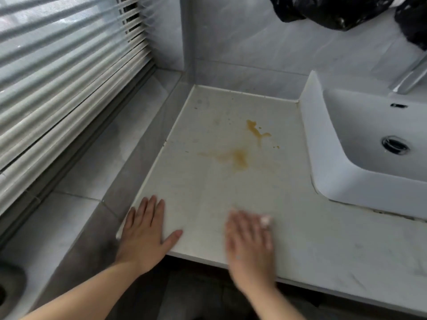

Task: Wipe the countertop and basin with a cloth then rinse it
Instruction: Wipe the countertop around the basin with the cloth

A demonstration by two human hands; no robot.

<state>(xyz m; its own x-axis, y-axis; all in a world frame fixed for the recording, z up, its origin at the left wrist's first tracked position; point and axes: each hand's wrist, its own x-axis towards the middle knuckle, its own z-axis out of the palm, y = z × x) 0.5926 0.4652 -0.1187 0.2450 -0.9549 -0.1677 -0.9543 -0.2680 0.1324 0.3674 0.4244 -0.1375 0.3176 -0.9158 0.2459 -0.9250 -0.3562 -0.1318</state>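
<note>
The countertop wipe looks barely begun. The right hand (249, 239), motion-blurred, lies flat near the front edge of the countertop (208, 192), its fingers seemingly stretched out over a pale pinkish cloth (265, 221) (only a small corner peeks out past the fingertips). The left hand (144, 229) braces on the counter's front left corner, fingers straight and close together, thumb splayed. Two amber stains (239, 158), thin and dried-looking, sit well ahead of the cloth on the smooth, off-white, faintly speckled slab. The next move probably calls for a firm push forward across them. The glossy white basin (328, 162), rounded-rectangular and standing on the counter, waits to the right with its metal drain (395, 144).
</note>
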